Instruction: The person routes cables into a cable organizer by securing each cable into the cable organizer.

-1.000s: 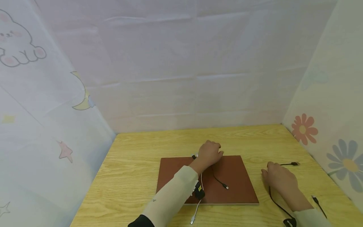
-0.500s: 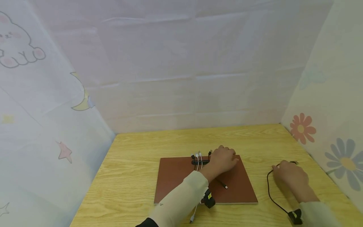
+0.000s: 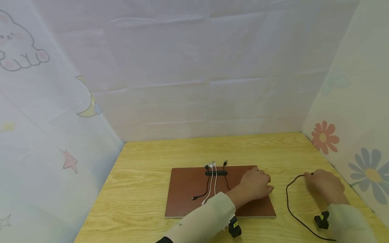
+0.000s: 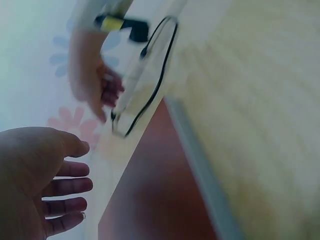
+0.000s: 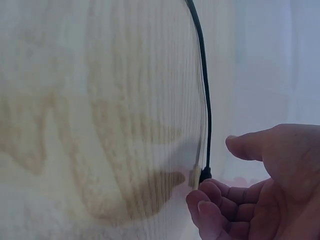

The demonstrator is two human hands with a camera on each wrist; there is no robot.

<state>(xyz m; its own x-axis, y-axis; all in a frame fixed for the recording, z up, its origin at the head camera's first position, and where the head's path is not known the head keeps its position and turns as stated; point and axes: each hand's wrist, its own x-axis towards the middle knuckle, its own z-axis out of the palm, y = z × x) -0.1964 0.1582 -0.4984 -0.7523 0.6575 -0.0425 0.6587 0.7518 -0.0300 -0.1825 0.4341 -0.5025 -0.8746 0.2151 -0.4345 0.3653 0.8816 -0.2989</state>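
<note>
My left hand (image 3: 254,185) hovers over the right part of a brown board (image 3: 182,192), its fingers spread loosely and holding nothing. On the board, a black cable clip strip (image 3: 216,173) holds several black and white USB cables. To the right, a loose black USB cable (image 3: 287,202) curves over the wooden table. My right hand (image 3: 327,185) is at that cable's far end. In the right wrist view, its bent fingertips are beside the black plug (image 5: 205,175), and the thumb stands apart from them. Whether the fingertips touch the plug is hard to tell.
The wooden table (image 3: 143,175) meets a pale cloth wall (image 3: 194,101) at the back. Printed cloth with flowers hangs on the right side. Small black wrist cameras sit below each forearm, the left one (image 3: 234,227) near the board's front edge.
My left hand has moved right across the board, uncovering the clip strip and its cables. My right hand has shifted right, along to the loose cable's plug end.
</note>
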